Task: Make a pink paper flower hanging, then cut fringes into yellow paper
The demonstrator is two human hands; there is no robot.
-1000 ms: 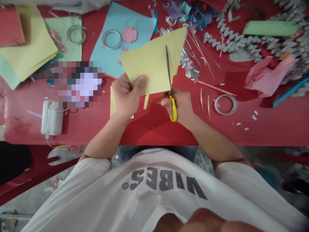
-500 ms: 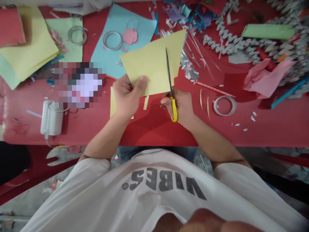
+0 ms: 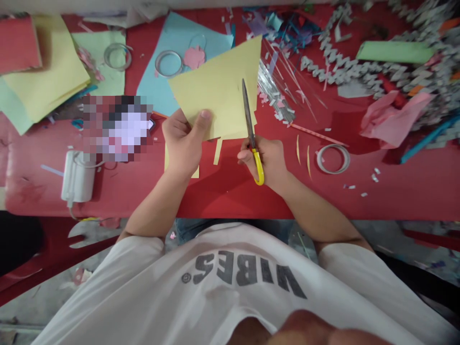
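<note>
A sheet of yellow paper (image 3: 219, 91) is held up above the table, pinched at its lower left corner by my left hand (image 3: 185, 141), thumb on top. My right hand (image 3: 268, 158) grips yellow-handled scissors (image 3: 247, 115). One dark blade lies over the right part of the sheet, pointing away from me; the other blade is hidden behind the paper. Below the sheet, a narrow yellow strip (image 3: 217, 152) shows between my hands. Another piece of yellow paper (image 3: 195, 171) lies partly under my left hand.
On the red table (image 3: 233, 196) a white power bank (image 3: 78, 176) with a cable lies left. Tape rolls include one at right (image 3: 333, 159). Blue paper (image 3: 151, 81) is behind my hands. Pink crumpled paper (image 3: 395, 117) and grey folded-paper chains (image 3: 345, 72) lie at right.
The yellow sheet has shifted left with my left hand and tilted slightly. The scissors' tip has moved a little left and nearer to me. Both hands keep their grips.
</note>
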